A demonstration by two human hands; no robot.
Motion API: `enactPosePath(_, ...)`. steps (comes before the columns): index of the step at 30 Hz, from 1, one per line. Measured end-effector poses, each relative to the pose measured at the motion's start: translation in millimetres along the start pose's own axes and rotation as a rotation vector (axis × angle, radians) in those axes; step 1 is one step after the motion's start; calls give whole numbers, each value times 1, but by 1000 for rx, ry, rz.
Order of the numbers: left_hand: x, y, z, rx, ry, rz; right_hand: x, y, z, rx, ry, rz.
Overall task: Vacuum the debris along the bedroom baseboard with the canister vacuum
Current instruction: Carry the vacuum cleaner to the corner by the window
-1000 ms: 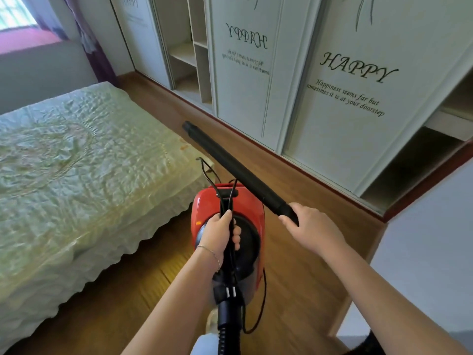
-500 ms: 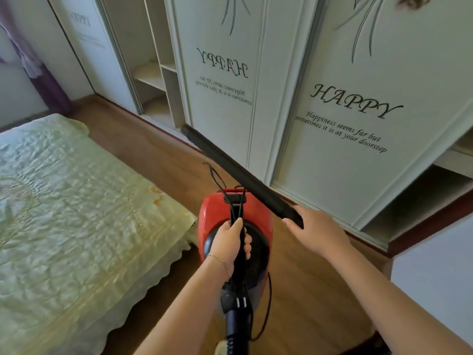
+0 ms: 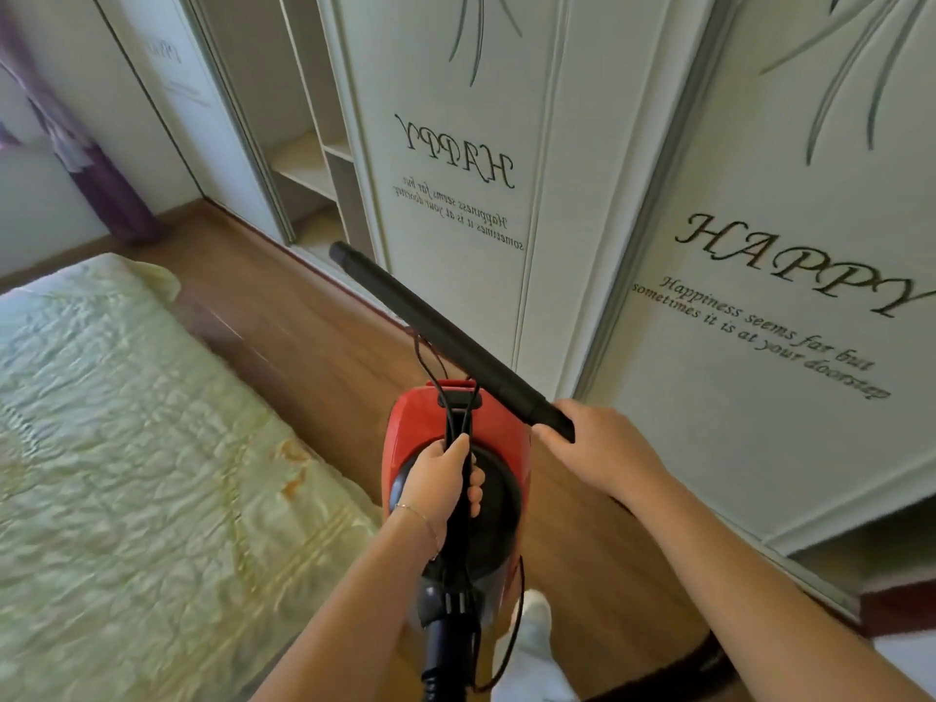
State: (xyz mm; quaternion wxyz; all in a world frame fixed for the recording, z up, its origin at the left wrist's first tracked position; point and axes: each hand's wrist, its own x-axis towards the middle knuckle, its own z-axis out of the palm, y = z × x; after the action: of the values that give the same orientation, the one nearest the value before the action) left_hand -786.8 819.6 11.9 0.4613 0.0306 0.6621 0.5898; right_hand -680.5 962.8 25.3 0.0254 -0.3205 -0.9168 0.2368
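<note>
Both hands are closed: the left hand [image 3: 441, 477] around the red canister vacuum's [image 3: 458, 478] handle, the right hand [image 3: 600, 450] around the black wand [image 3: 445, 336].

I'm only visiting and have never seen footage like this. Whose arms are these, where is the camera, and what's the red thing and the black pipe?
No robot here: a person wears one wide-angle camera on the head, looking forward and down, so the arms are their own. The left hand grips the black handle of a red vacuum and carries it above the wooden floor. The right hand holds the near end of the black tube, whose open far end points toward the foot of the wardrobe. A thin cord loops by the handle. A bed lies to the left. I cannot make out any debris.
</note>
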Motion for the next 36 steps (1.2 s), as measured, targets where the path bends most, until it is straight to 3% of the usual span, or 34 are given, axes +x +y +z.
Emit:
enactPosePath(9,120,107,16,-129,229,70,191,8,-42,17,-80,-183)
enactPosePath(18,205,185,-16,-266,397,168,338,-41,-44,4,-90,-369)
enactPosePath(26,314,244,-102,-386,518,158,481,-114,-7,-66,-182,-469)
enactPosePath(30,363,296,-158,-525,493,127,559,-171,1,-118,-223,-501)
enactPosePath(36,423,359,-233,-398,576,166,655,-247,17,-71,-219,-531)
